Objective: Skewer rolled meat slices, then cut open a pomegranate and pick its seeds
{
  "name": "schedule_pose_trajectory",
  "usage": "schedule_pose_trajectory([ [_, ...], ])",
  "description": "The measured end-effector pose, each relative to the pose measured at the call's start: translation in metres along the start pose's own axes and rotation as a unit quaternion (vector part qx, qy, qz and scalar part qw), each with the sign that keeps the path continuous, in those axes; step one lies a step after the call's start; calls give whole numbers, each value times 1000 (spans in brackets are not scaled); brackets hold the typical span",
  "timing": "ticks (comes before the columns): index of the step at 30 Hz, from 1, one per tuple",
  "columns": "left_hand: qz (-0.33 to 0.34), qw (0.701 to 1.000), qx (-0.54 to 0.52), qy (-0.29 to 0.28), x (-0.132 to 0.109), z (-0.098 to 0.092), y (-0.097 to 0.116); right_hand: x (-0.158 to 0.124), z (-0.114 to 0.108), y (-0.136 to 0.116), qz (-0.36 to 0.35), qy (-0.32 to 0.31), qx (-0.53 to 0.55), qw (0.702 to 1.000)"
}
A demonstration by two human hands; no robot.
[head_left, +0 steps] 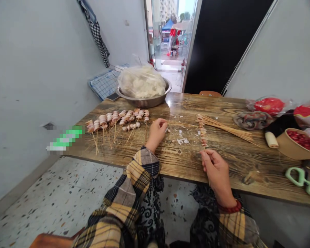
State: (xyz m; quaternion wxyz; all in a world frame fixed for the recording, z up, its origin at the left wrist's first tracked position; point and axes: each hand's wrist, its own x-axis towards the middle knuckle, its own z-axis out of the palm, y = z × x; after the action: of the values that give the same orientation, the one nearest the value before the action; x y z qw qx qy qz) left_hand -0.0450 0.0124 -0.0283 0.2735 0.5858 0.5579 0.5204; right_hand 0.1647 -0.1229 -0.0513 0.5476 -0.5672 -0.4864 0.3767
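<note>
Skewer (203,132) held upright in right hand (217,170), left hand (157,132) apart.

I see my right hand (217,172) pinching the lower end of a loaded skewer (203,133), which lies on the wooden table (186,162). My left hand (157,132) rests curled beside the finished skewers (116,122); what it holds I cannot tell. Bare sticks (228,130) lie near the loaded skewer.
</note>
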Motion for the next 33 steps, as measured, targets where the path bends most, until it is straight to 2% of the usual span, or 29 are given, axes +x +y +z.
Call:
schedule_pose_trajectory([
  [3,80,974,189,-99,2,2,-5,0,-1,0,-3,0,-4,1000],
  [5,92,956,244,-138,4,4,-6,0,-1,-1,-3,-1,-7,1000],
  [15,70,957,235,-156,10,11,-7,1,-2,1,-27,-12,-37,999],
  [19,52,966,199,-155,11,12,-8,1,-3,0,-30,-17,-45,998],
  [28,-10,992,60,-113,12,9,-1,1,-2,2,-33,-14,-42,998],
  [31,-56,987,-74,-135,9,5,6,0,-2,1,-31,-29,-52,998],
  [33,-100,957,-218,-163,6,2,11,-1,-2,-1,-29,-49,-60,997],
])
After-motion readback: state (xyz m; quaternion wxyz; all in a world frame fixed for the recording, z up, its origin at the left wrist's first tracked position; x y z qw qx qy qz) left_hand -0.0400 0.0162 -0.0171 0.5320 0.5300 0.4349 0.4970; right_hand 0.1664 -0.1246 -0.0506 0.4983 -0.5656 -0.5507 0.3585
